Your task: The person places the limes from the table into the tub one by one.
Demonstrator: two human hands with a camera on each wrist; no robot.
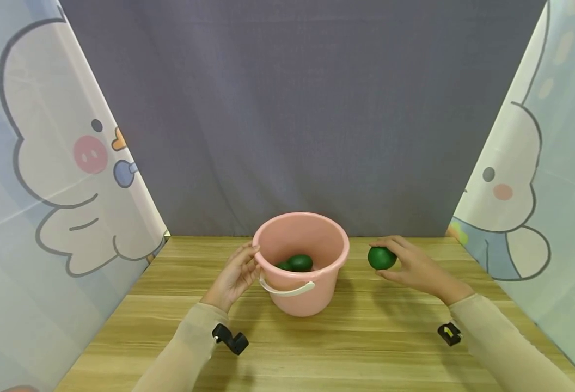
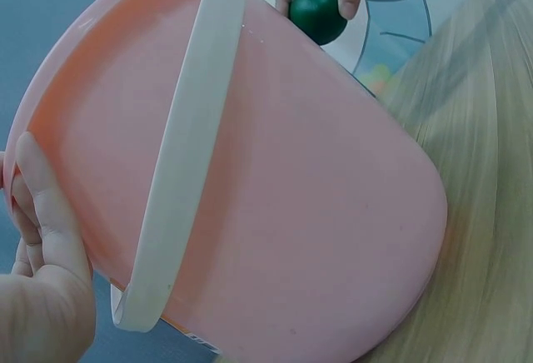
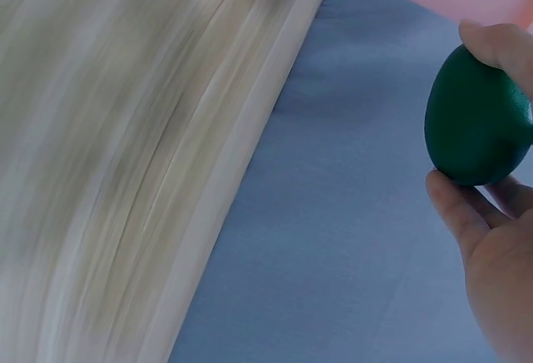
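Observation:
A pink bucket (image 1: 301, 296) with a white handle (image 1: 287, 292) is in the middle of the head view, its mouth facing up. My left hand (image 1: 236, 276) holds its rim from the left; in the left wrist view the thumb (image 2: 50, 205) lies along the outer wall just under the rim. Inside the bucket lie dark green rounded objects (image 1: 300, 263), partly hidden by the front wall. To the right of the bucket, my right hand (image 1: 410, 267) pinches a smooth green egg-shaped object (image 3: 475, 121) between thumb and fingers, above the table.
A wood-grain table (image 1: 366, 348) lies beneath. Behind it hangs a dark grey curtain (image 1: 292, 109), and cartoon-printed curtains (image 1: 86, 228) flank both sides. Black wrist mounts (image 1: 231, 338) are strapped over the sleeves.

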